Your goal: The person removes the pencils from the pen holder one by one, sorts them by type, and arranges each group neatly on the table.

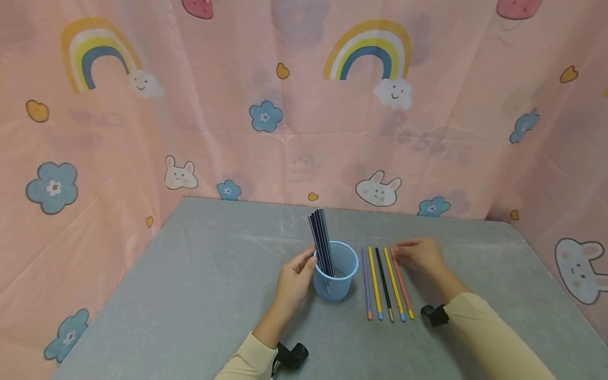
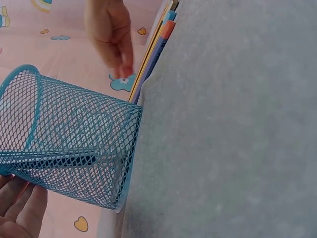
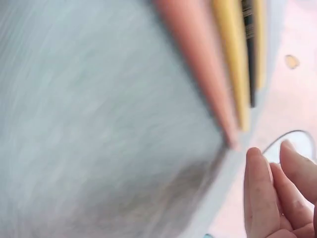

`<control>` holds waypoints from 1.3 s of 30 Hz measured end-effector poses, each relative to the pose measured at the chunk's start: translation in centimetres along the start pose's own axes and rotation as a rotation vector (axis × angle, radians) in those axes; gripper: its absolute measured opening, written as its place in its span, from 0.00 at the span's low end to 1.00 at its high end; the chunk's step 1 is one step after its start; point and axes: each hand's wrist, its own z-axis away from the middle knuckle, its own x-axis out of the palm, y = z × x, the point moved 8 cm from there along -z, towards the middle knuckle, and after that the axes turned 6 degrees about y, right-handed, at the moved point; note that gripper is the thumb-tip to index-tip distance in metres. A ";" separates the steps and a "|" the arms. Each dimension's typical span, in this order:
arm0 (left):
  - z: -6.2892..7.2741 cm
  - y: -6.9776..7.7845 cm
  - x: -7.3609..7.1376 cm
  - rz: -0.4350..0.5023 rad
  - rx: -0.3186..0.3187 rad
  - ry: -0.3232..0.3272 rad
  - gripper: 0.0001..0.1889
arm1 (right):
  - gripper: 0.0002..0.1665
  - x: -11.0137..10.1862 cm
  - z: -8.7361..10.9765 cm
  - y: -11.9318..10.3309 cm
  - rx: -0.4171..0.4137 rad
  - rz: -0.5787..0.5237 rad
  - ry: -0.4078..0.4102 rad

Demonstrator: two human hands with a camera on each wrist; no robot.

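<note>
A blue mesh pencil cup (image 1: pixel 333 288) stands upright on the table with a bundle of dark, thin sticks (image 1: pixel 321 240) leaning left inside it. My left hand (image 1: pixel 292 282) touches the cup's left side near the rim, and its fingers (image 2: pixel 32 210) lie against the mesh in the left wrist view. Right of the cup, several pencils lie side by side: purple (image 1: pixel 367 285), yellow (image 1: pixel 375 282), black (image 1: pixel 383 282), another yellow (image 1: pixel 395 282) and red (image 1: pixel 402 285). My right hand (image 1: pixel 421 256) is by the red pencil's far end, its thumb and fingers apart with nothing between them.
The grey table (image 1: pixel 209 295) extends to both sides of the cup and pencils. A pink printed cloth (image 1: pixel 304 158) hangs behind the table's back edge. Black wrist cameras (image 1: pixel 294 356) are strapped over both cream sleeves (image 1: pixel 494 338).
</note>
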 end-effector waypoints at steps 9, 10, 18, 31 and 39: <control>-0.2 0.1 -0.1 -0.007 0.009 0.011 0.19 | 0.29 0.9 2.7 -3.5 -0.069 -0.132 -0.014; -0.2 0.1 -0.1 -0.005 0.010 0.010 0.19 | 0.29 1.2 2.9 -3.8 -0.080 -0.137 -0.018; -0.2 0.0 0.1 0.000 0.014 0.003 0.19 | 0.28 3.9 5.2 -5.5 -0.129 -0.308 -0.101; -0.1 -0.1 0.0 -0.004 0.005 0.009 0.20 | 0.26 6.0 7.7 -6.1 -0.132 -0.372 -0.092; 0.0 -0.3 0.1 -0.003 -0.001 0.004 0.20 | 0.26 6.3 9.2 -6.1 -0.121 -0.421 -0.099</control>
